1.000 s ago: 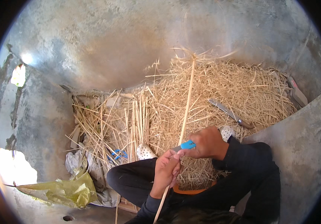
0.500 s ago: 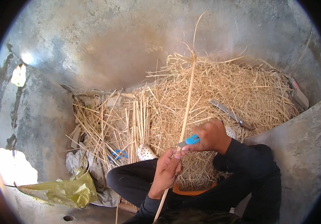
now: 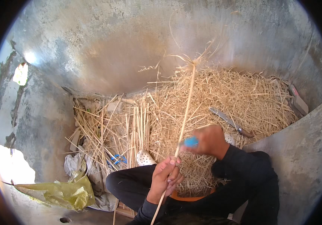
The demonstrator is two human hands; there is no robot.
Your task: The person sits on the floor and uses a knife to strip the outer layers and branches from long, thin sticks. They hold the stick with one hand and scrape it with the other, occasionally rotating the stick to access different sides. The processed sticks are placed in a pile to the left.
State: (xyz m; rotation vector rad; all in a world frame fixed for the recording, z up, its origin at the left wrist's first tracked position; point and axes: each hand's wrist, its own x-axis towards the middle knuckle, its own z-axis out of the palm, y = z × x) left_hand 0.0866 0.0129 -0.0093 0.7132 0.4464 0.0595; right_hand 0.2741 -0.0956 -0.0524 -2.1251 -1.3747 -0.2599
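My left hand (image 3: 164, 178) is closed round a long pale bamboo-like strip (image 3: 188, 101), which slants from the lower edge up toward the wall. Thin curled shavings spread in a tuft from its far end. In my right hand (image 3: 211, 140) is a small blue-handled knife (image 3: 191, 141), its short blade at the strip just above my left fingers. Motion blurs the knife and right fingers. Beyond my right hand, a larger knife (image 3: 226, 117) with a brown handle lies on a heap of shavings (image 3: 251, 90).
Several cut strips (image 3: 140, 120) lie left of the heap. Nearby are blue-handled scissors (image 3: 118, 160) and a white perforated clog (image 3: 144, 158). A yellow plastic bag (image 3: 74, 191) lies at lower left. Concrete walls (image 3: 123, 48) enclose the spot; a grey blade-like piece (image 3: 299, 100) leans at right.
My left hand has slid slightly down and left along the strip. The knife stays near the strip, now blurred, and the shavings at the far end have shifted.
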